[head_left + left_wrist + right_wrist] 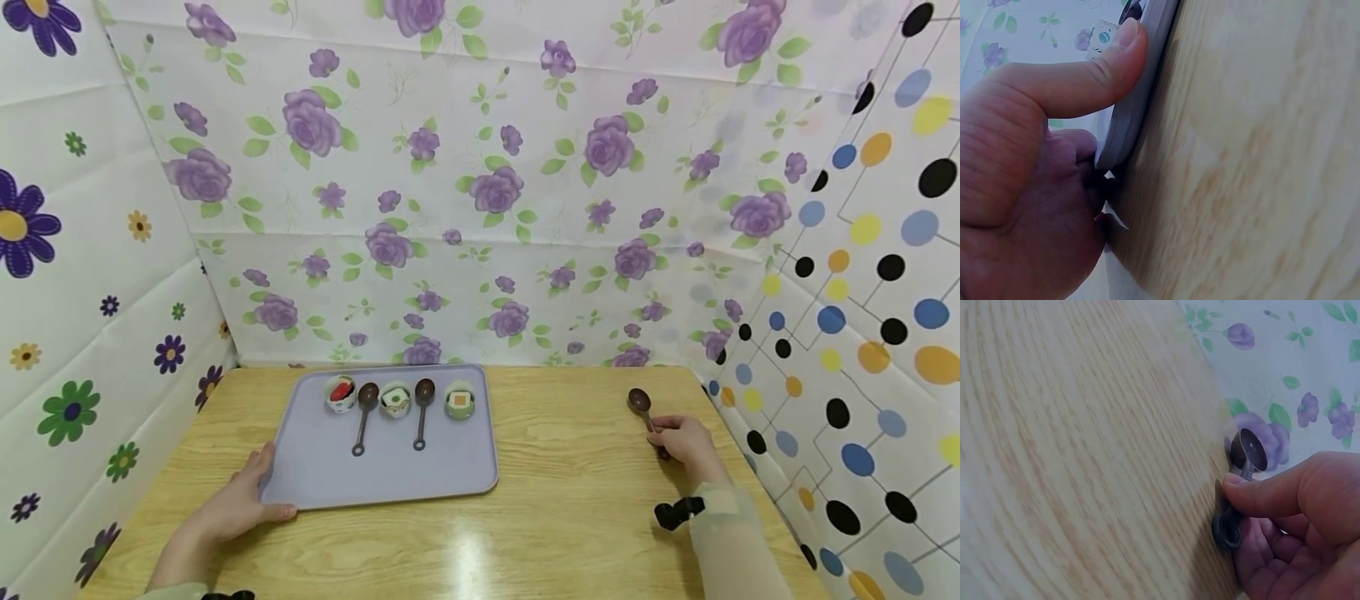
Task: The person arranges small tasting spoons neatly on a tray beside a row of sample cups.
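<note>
My left hand [232,504] holds the near left corner of a lilac tray [330,483], thumb along the front edge and fingers at the left side. The left wrist view shows that thumb [1094,78] lying against the tray's rim. On the tray, two dark brown spoons [363,421] alternate with three small decorated cups [396,402] in a row near the back. Far to the right, my right hand [688,446] pinches the handle of another dark brown spoon [639,401]. Its bowl points away from me, and the ringed handle end [1227,531] shows below the thumb.
A wood-grain table [570,500] carries everything. Floral sheeting [450,192] stands at the back, with a flowered sheet [75,333] along the left and a dotted sheet [862,333] along the right. The right-hand spoon is close to the table's right edge.
</note>
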`<state>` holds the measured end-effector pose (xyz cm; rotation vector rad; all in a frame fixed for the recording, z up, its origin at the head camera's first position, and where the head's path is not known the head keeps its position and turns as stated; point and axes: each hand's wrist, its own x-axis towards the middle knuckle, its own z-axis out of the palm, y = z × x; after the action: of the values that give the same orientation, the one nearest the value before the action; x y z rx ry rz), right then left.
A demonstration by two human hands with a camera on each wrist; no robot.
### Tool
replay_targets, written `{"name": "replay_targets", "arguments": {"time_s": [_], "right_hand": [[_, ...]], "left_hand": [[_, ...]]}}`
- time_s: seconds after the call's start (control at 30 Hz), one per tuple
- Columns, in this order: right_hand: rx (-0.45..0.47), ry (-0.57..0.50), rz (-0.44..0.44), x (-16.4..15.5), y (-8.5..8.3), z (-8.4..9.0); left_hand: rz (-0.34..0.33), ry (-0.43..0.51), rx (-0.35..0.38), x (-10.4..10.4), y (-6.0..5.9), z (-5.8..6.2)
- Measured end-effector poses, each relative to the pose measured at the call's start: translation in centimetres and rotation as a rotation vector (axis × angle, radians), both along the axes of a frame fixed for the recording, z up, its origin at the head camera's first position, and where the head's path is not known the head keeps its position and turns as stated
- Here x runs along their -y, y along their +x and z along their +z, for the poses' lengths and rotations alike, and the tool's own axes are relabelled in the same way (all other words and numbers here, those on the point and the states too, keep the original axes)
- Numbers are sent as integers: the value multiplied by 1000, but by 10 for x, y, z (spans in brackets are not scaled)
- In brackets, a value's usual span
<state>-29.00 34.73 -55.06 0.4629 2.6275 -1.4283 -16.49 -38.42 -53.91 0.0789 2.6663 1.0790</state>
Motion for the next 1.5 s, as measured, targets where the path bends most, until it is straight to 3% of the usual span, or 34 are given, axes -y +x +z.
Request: {"name": "replay_targets", "arguments": {"time_s": [0.63,1.0,1.5], "right_hand": [[-52,-215,-66,2,8,-1],[-94,-439,-96,33,10,1],[-112,-605,-38,89,11,-9]], "left_hand": [[15,27,22,2,2,-2],[16,33,9,3,2,-4],[9,34,7,4,0,-5]]}}
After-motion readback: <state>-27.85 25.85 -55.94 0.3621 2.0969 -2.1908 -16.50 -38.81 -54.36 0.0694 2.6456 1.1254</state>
